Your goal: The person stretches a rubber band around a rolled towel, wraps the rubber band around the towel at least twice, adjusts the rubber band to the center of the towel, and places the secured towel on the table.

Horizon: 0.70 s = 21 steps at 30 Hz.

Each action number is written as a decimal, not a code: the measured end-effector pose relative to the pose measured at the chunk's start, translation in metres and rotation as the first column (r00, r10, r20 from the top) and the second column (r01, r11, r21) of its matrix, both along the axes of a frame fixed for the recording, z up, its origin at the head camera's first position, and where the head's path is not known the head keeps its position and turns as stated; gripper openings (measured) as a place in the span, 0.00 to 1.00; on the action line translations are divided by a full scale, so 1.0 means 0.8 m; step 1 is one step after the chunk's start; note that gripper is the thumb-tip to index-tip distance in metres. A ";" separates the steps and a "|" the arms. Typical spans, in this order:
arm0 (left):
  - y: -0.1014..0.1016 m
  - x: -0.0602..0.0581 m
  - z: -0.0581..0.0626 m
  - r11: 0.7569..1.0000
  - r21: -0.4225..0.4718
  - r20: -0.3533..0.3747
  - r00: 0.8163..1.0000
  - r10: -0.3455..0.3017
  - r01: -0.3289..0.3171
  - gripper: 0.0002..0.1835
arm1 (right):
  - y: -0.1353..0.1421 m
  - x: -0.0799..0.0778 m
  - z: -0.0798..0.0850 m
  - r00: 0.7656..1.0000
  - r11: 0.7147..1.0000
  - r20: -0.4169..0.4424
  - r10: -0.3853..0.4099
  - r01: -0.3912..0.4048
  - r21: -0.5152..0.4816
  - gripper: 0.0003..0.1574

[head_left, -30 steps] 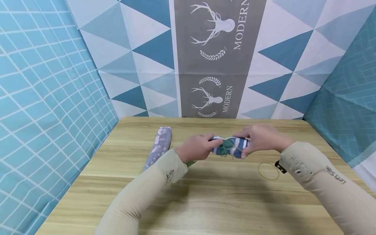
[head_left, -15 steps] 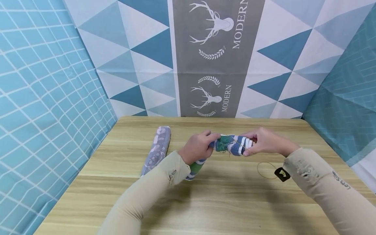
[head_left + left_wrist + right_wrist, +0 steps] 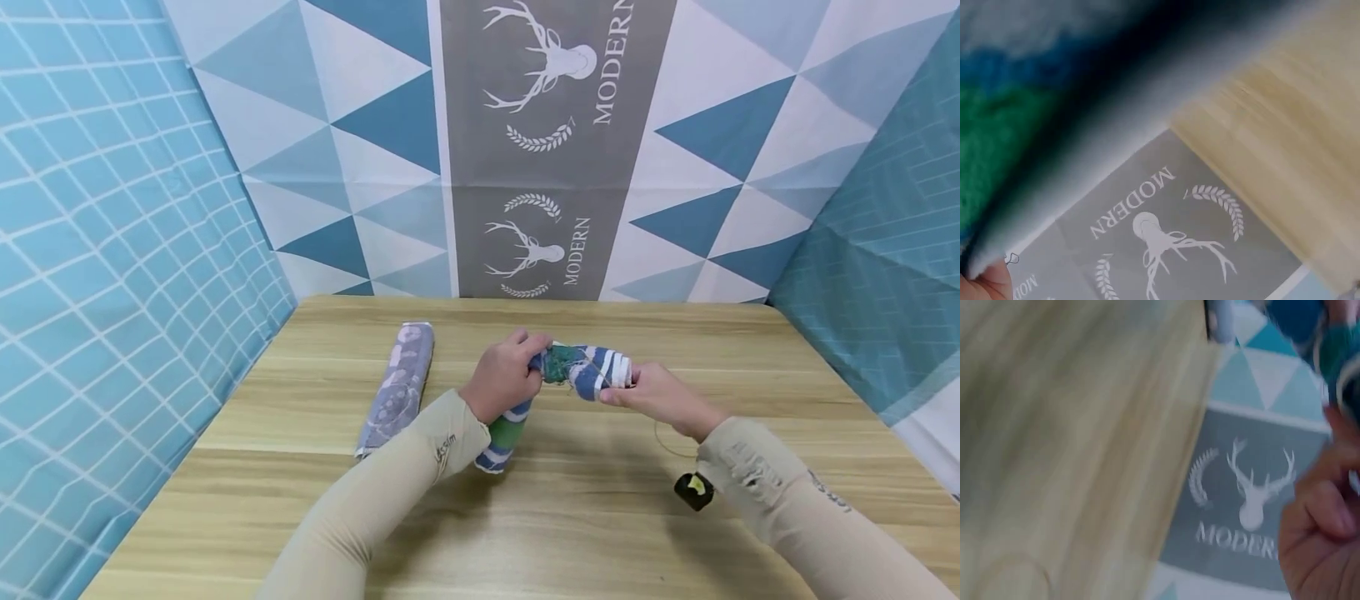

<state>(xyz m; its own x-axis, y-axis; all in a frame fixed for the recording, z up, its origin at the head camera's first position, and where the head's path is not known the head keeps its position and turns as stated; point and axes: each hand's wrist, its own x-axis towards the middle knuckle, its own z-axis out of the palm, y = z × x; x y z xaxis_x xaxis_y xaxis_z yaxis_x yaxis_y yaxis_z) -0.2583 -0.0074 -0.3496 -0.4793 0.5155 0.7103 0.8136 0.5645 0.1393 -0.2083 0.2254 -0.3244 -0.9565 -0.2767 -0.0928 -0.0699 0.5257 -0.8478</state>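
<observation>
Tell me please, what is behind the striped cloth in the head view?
Wooden tabletop shows around the striped cloth; the patch directly behind it is covered, so unseen.

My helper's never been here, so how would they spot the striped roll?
Find the wooden table. Above it, the left hand and right hand grip the striped roll. Unlike the grey roll to its left, it's blue and white with green patches.

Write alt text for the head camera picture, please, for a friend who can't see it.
A person's left hand and right hand grip a rolled, striped cloth above a wooden table. A grey patterned cloth lies on the table's left side; a deer-print backdrop rises behind.
</observation>
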 end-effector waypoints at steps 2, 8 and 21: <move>0.002 0.000 -0.002 1.000 0.007 0.002 1.000 0.012 -0.012 0.22 | -0.010 0.002 -0.006 0.997 0.994 0.030 -0.069 0.072 -0.087 0.31; 0.009 0.007 0.002 0.997 -0.036 -0.013 0.997 -0.071 0.071 0.20 | -0.029 0.004 -0.014 0.982 0.920 -0.104 -0.157 0.108 -0.376 0.36; 0.013 0.015 0.018 0.986 0.085 0.080 0.985 -0.151 0.144 0.21 | -0.061 -0.008 0.009 0.954 0.853 -0.074 -0.290 0.223 -0.471 0.26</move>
